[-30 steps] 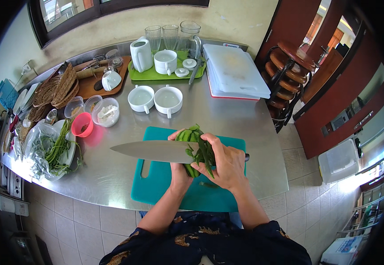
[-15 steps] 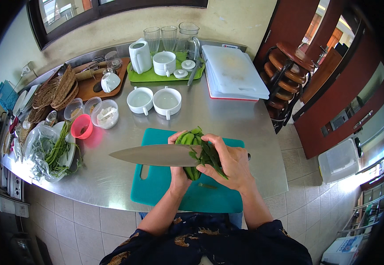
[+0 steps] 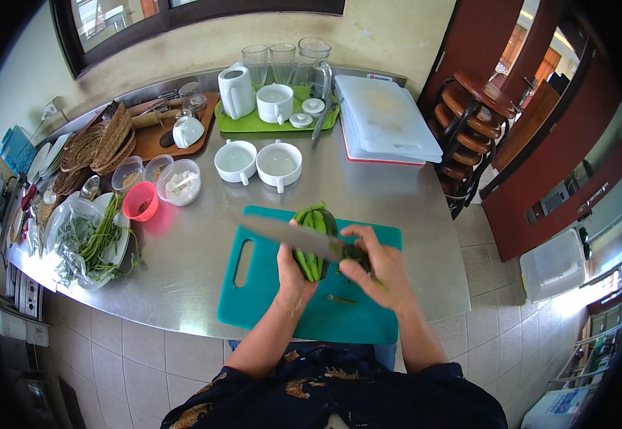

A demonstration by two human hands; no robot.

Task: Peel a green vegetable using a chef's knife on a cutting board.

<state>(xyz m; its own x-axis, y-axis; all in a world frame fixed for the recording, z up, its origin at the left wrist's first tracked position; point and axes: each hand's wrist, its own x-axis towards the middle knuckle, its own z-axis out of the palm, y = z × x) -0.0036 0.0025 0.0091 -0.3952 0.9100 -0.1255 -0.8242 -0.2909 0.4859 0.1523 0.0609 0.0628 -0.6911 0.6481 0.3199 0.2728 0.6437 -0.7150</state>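
Note:
In my left hand (image 3: 295, 275) is a ridged green vegetable (image 3: 312, 263), held upright above the teal cutting board (image 3: 361, 322). It shows bright green lengthwise ridges, with a darker green side to the right. My right hand (image 3: 382, 268) is closed on a large kitchen knife, its handle mostly hidden by the fingers. The wide knife blade (image 3: 282, 230) points left across the vegetable and is blurred by motion. Dark green pieces (image 3: 355, 254) show by the right thumb and fingers. A small greenish scrap (image 3: 341, 299) lies on the board.
Two white cups (image 3: 279, 166) stand beyond the board. Behind them a green tray (image 3: 254, 126) bears a white pitcher and cups. White cutting boards (image 3: 386, 118) are stacked at the back right. On the left are a pink bowl (image 3: 141, 202), plastic tubs and a plate of greens (image 3: 100, 247).
My right hand has shifted right and the blade has swung, its tip now higher and farther right. The green pieces have drawn away from the vegetable. The whole view has shifted slightly.

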